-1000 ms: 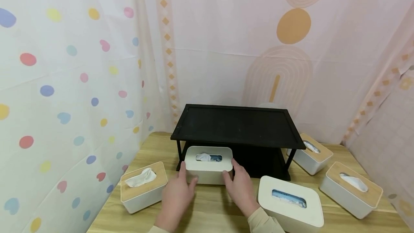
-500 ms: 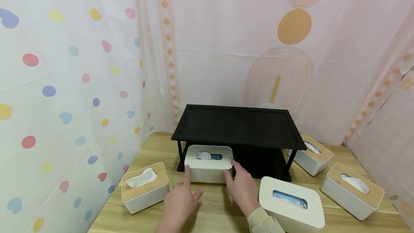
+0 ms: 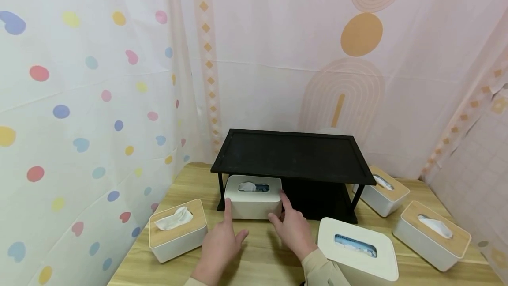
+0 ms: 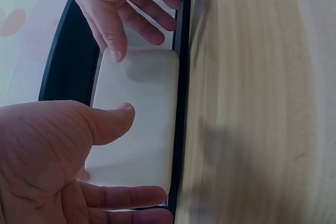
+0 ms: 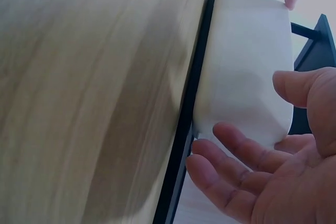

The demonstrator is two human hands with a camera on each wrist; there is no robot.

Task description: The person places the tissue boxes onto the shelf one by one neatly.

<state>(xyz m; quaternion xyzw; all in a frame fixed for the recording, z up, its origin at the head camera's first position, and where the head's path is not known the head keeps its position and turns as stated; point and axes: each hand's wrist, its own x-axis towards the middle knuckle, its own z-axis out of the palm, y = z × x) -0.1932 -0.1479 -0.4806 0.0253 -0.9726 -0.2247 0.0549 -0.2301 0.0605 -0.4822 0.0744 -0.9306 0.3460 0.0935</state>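
White box (image 3: 255, 209) on black rack (image 3: 293, 153), lower tier (image 3: 317, 202) — tissue (image 3: 248, 186) in its slot (image 3: 263, 187)! | left hand (image 3: 221, 242) spread at one end | right hand (image 3: 294, 230) spread opposite

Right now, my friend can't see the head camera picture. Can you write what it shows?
A person's left fingers and right fingers are at opposite ends of a cream-topped tissue box, at the lower left of a black shelf. Three wood-topped boxes and another cream-topped one sit nearby on a wood-grain table.

Five tissue boxes (image 3: 254, 196), one black stand (image 3: 293, 153).
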